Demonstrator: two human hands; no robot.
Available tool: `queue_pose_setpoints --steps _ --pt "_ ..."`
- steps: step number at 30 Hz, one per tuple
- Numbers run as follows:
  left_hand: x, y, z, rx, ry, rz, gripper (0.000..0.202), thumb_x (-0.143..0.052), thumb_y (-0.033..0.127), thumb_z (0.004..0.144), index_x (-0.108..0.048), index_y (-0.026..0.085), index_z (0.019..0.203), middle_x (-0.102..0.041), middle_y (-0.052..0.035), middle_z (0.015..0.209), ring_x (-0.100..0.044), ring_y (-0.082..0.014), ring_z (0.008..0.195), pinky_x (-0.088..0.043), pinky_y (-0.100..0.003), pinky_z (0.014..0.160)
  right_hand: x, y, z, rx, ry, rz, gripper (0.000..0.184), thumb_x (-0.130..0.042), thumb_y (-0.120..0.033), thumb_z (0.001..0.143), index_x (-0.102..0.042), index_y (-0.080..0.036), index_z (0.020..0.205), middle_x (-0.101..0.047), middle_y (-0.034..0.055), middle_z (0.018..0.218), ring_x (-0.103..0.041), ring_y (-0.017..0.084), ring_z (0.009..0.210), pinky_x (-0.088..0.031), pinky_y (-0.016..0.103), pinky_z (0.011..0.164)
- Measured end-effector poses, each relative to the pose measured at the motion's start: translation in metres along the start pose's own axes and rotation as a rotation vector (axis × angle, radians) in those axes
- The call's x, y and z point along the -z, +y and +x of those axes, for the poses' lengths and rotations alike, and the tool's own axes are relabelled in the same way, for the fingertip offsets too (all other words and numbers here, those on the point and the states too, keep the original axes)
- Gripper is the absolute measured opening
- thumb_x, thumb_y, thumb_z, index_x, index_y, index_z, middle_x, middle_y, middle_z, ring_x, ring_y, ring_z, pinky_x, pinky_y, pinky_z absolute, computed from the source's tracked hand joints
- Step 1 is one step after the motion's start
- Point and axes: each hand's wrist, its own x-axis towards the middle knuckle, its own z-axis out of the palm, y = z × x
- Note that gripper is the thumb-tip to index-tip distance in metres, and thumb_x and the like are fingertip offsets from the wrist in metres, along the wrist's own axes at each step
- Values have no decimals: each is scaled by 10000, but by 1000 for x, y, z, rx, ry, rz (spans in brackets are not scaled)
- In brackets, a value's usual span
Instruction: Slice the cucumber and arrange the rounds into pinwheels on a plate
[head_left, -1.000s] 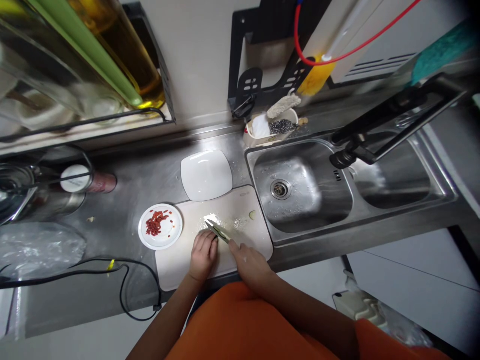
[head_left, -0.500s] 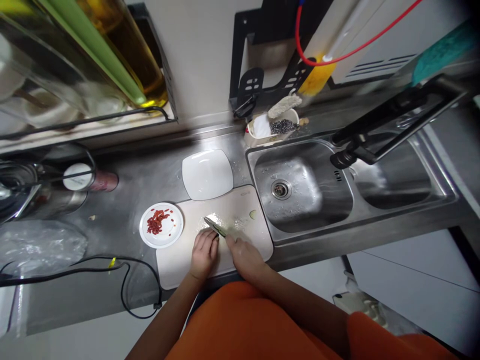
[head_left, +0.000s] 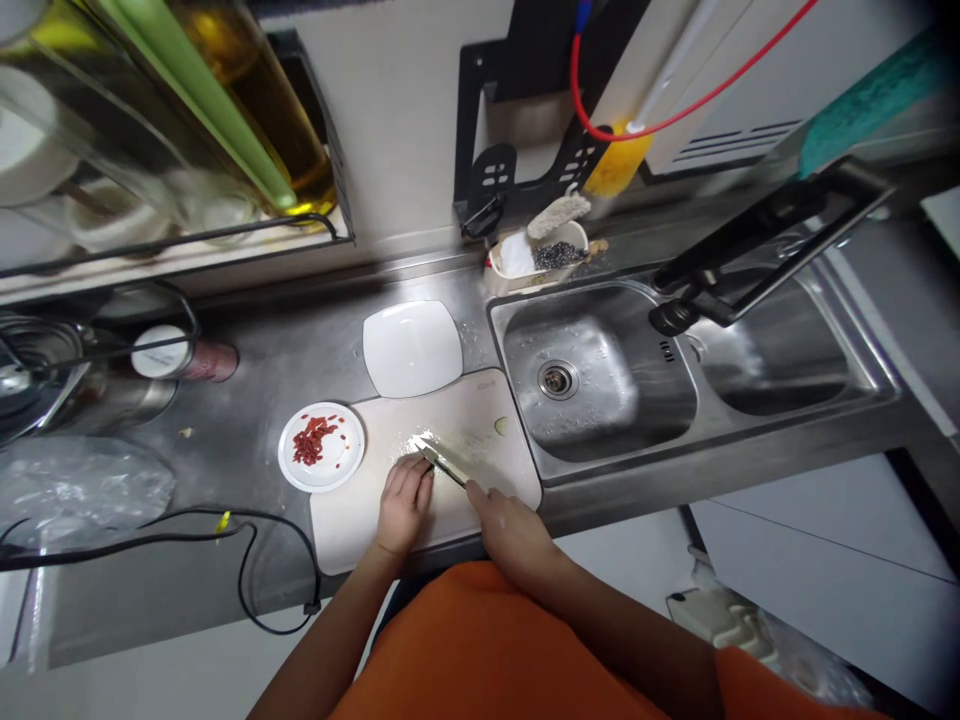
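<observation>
My right hand (head_left: pixel 511 528) is closed round the handle of a small knife (head_left: pixel 448 469). Its blade points up and left over the cutting board (head_left: pixel 352 535), with the tip just beyond my left fingertips. My left hand (head_left: pixel 403 503) rests on the board with curled fingers, pressed on a green-skinned vegetable piece mostly hidden beneath them. Wet, pale bits lie on the board around the blade. A small pale-green end piece (head_left: pixel 500 427) lies apart near the board's right edge.
A white plate of red dried berries (head_left: pixel 313 441) overlaps the board's left corner. Behind the board sits a square white dish (head_left: pixel 412 348). On the right is a steel double sink (head_left: pixel 600 375) with a black faucet (head_left: pixel 735 250). A black cable (head_left: pixel 244 565) runs along the counter's left front.
My right hand has drawn back to the right and slightly towards me, pulling the knife with it. My left hand stays on the board. The whole view has shifted slightly.
</observation>
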Motion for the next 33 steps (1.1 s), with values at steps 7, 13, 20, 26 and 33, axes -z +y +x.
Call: queue_pose_setpoints --steps 7,13,20,26,33 --pt "0 -1 -1 -7 -3 19 206 -460 218 885 -601 168 1028 -645 -93 1031 -565 -199 1039 -458 -406 947 4 -2 -6 4 -30 10 433 -287 -49 857 -412 -184 1249 -623 105 940 -629 222 832 -440 277 630" --pt "-1 -2 -1 -11 -7 22 199 -470 211 882 -592 162 1031 -639 -92 1032 -559 -195 1032 -448 -403 960 6 -3 -6 -7 -43 -6 436 -273 -50 856 -411 -180 1248 -618 114 947 -629 232 836 -444 282 620" --pt "-1 -2 0 -20 2 16 204 -464 206 883 -594 170 1036 -639 -90 1038 -560 -199 1041 -454 -415 954 8 -3 -4 -10 -57 7 431 -302 -52 845 -409 -193 1238 -618 104 929 -627 210 828 -432 256 620" --pt "0 0 1 -12 4 14 213 -450 223 888 -605 181 1028 -646 -91 1025 -571 -206 1037 -459 -430 949 10 -3 -5 -4 -66 9 416 -298 -67 864 -399 -194 1248 -619 110 933 -625 209 829 -434 256 631" --pt "0 -1 2 -24 7 8 198 -460 192 880 -603 173 1017 -647 -86 1012 -570 -197 1031 -455 -416 960 10 -2 -2 1 -57 14 407 -292 -54 862 -425 -187 1223 -624 105 929 -630 214 837 -439 257 624"
